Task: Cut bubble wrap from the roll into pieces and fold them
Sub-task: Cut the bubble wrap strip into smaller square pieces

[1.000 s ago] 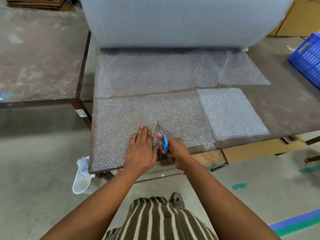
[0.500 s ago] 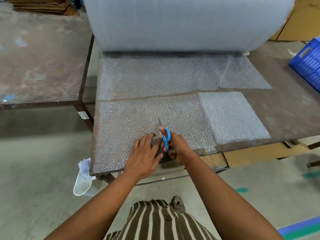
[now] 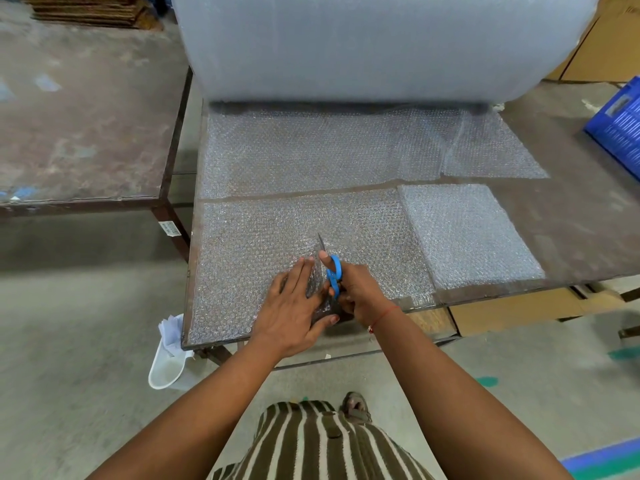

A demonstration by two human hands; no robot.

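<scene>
The blue-handled scissors (image 3: 333, 273) are gripped in the right hand (image 3: 360, 292), fingers curled through the loops, and the blades are pointed away from the body into the near sheet of bubble wrap (image 3: 263, 251), which is spread flat on the table (image 3: 585, 216). The sheet is pressed down just left of the cut line by the left hand (image 3: 294, 306), fingers straight and laid flat, with the wrap slightly bunched up between the two hands. How far the blades are parted cannot be told; only a thin dark tip is seen ahead of the thumb. The cut appears to have been carried only a short way in from the near edge, so most of the sheet is judged yet to be parted. For a clean line, the film should be kept taut beside the blades, the holding hand walked forward with the cut and its fingertips kept clear, and the blades glided rather than snipped so the edge is not torn ragged. A folded piece (image 3: 467, 233) is seen lying to the right on the table, and the big roll (image 3: 374, 43) stands behind, its loose end spread out beneath it. As for containers: a white plastic bin (image 3: 166, 370) is stood on the floor at the table's near left corner, with what looks like crumpled white paper poking out; a blue crate (image 3: 620, 133) is seen at the far right, its contents hidden.
</scene>
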